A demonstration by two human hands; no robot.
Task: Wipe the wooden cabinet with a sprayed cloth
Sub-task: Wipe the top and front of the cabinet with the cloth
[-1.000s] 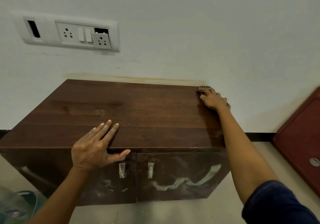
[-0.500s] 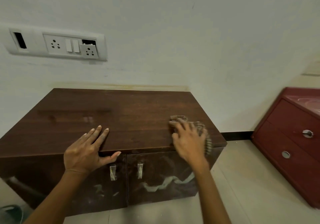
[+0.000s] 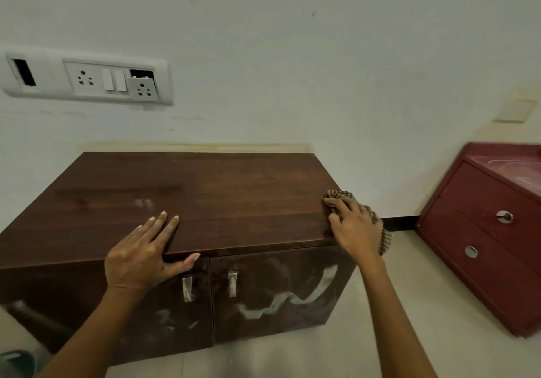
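A low dark wooden cabinet with two doors stands against the white wall. My left hand lies flat on the top's front edge, fingers spread, thumb hooked over the left door. My right hand presses a brown checked cloth against the top's right front corner; part of the cloth hangs past the right edge. The doors carry pale smears, the largest on the right door.
A white socket and switch panel is on the wall above the cabinet's left side. A red two-drawer unit stands on the tiled floor to the right, with a gap between it and the cabinet.
My right hand has drawn the cloth from the back right corner to the front, then out to the right front corner. The left hand has stayed on the front edge.
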